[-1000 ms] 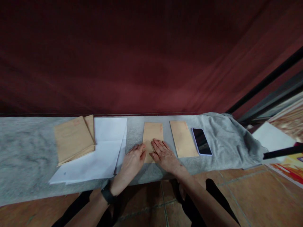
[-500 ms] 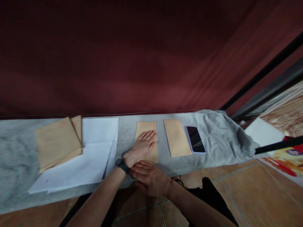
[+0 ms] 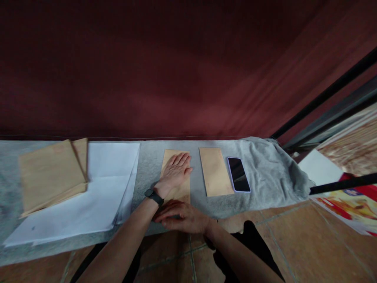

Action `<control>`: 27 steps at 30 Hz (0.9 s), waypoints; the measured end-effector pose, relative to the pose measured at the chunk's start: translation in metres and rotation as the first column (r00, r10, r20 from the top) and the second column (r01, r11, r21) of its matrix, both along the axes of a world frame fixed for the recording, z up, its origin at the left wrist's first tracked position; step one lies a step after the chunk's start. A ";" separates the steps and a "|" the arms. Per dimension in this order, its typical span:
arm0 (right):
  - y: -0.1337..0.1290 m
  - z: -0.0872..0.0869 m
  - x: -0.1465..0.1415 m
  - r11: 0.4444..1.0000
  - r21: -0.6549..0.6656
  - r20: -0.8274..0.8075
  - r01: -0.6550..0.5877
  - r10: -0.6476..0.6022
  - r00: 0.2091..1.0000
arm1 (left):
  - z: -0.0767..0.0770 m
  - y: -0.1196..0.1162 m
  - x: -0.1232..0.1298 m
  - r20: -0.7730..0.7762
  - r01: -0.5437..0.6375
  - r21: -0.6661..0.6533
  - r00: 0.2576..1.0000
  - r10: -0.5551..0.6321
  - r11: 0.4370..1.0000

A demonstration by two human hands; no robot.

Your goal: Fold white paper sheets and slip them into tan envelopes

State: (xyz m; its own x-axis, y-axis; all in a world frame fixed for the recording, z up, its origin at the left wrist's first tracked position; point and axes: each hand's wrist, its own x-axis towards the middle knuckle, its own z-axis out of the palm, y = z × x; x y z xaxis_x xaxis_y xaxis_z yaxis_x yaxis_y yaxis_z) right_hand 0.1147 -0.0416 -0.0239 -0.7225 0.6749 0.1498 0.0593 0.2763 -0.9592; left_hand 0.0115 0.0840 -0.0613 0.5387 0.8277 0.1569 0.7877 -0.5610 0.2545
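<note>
My left hand [image 3: 176,171], with a dark watch on its wrist, lies flat with fingers stretched on a brown envelope [image 3: 183,191]. My right hand [image 3: 184,217] is at the near end of that envelope, beside the left wrist, its fingers loosely bent and apart with nothing seen in them. To the right lies a second brown envelope [image 3: 216,172], and next to it a phone [image 3: 238,174] with a pale purple edge. On the left, a stack of brown envelopes [image 3: 53,175] rests partly on white paper sheets [image 3: 103,204].
A grey cloth [image 3: 265,177] covers the narrow surface, crumpled at its right end. Behind it hangs a dark red curtain [image 3: 165,78]. Black bars [image 3: 330,90] cross the right side, with printed packaging [image 3: 353,202] below. The floor is tiled.
My left hand has moved slightly up along the envelope. My right hand has turned and its fingers are more bent. The view has shifted a little, with the left stack appearing further left.
</note>
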 end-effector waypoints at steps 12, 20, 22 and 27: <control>0.002 0.004 0.007 0.972 -0.232 -0.083 -0.042 0.023 0.996 | 0.000 -0.027 -0.017 -0.013 0.145 -0.033 0.989 -0.146 0.989; 0.013 0.018 0.014 0.963 -0.267 -0.123 -0.047 0.014 0.992 | -0.012 -0.042 -0.029 -0.024 0.217 -0.059 0.975 -0.219 0.974; 0.016 0.023 0.019 0.933 -0.355 -0.092 -0.055 0.024 0.995 | -0.017 -0.045 -0.034 -0.024 0.240 -0.093 0.970 -0.243 0.966; 0.022 0.028 0.033 0.815 -0.580 -0.158 -0.012 -0.098 0.982 | -0.015 -0.059 -0.040 0.128 0.290 -0.140 0.953 -0.273 0.947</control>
